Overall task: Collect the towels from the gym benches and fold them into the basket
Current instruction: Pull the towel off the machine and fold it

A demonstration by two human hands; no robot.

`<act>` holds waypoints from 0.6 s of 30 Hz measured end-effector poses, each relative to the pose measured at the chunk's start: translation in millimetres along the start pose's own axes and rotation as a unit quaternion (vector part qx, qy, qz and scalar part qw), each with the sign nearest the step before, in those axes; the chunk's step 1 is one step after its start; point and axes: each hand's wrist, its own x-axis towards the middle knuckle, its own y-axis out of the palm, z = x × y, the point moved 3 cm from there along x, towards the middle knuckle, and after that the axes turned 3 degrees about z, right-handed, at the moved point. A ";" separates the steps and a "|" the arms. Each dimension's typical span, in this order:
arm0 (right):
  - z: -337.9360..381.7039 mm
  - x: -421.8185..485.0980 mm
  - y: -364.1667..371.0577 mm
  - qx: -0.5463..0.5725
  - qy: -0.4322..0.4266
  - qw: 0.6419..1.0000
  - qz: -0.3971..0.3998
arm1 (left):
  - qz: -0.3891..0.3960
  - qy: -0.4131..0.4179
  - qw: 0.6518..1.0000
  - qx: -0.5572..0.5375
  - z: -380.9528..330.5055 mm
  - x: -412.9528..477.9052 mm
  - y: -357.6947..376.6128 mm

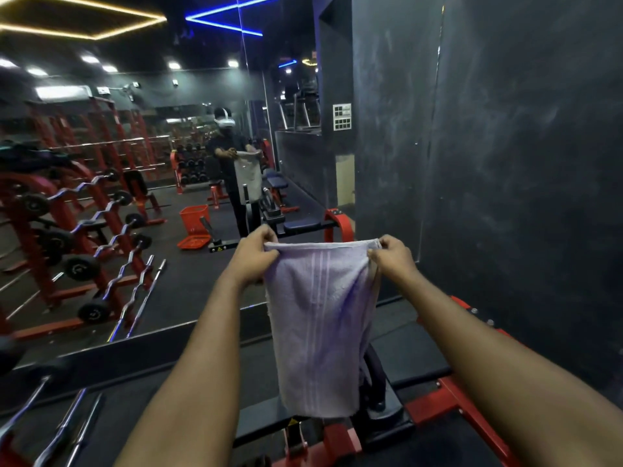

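Left hand (256,252): pinches the top left corner of the towel (320,325), fingers curled over the hem.
Right hand (391,252): pinches the top right corner, level with the left.
Towel: lilac, striped; top edge taut between the hands, the rest hanging free.
Lower edge: in front of the bench (414,362); contact cannot be told.
Room: mirror (168,163) ahead, dark wall (505,163) to the right, bars (60,429) low left.
Basket (194,215): red, on the floor, seen only in the mirror.

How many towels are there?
1: a lilac towel, held by its top corners in left hand and right hand; the mirror repeats it. Others may be hidden.
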 end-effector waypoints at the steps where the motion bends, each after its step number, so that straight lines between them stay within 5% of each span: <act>1: 16.0 8.8 -5.0 0.036 -0.026 0.999 0.001 | -0.027 0.021 0.999 -0.010 -6.4 11.9 -13.6; 3: 60.5 24.9 -17.7 0.181 -0.103 0.978 -0.010 | -0.136 0.045 0.985 -0.095 -23.3 32.9 -46.3; 5: 91.1 33.4 -20.0 0.284 -0.121 0.950 0.033 | -0.143 0.021 0.965 -0.218 -30.2 45.0 -60.6; 9: 38.3 -5.5 30.1 0.191 0.051 0.955 0.222 | 0.035 -0.140 0.973 -0.180 12.3 11.5 -6.3; 14: -44.2 -49.2 82.3 0.110 0.213 0.956 0.170 | 0.027 -0.282 0.959 0.007 68.3 -25.2 25.3; 16: -48.8 -46.9 92.7 0.123 0.239 0.947 0.174 | -0.004 -0.301 0.953 -0.022 74.4 -33.4 25.8; 18: -50.8 -48.2 94.4 0.110 0.264 0.935 0.212 | 0.089 -0.290 0.949 -0.080 84.1 -41.0 29.6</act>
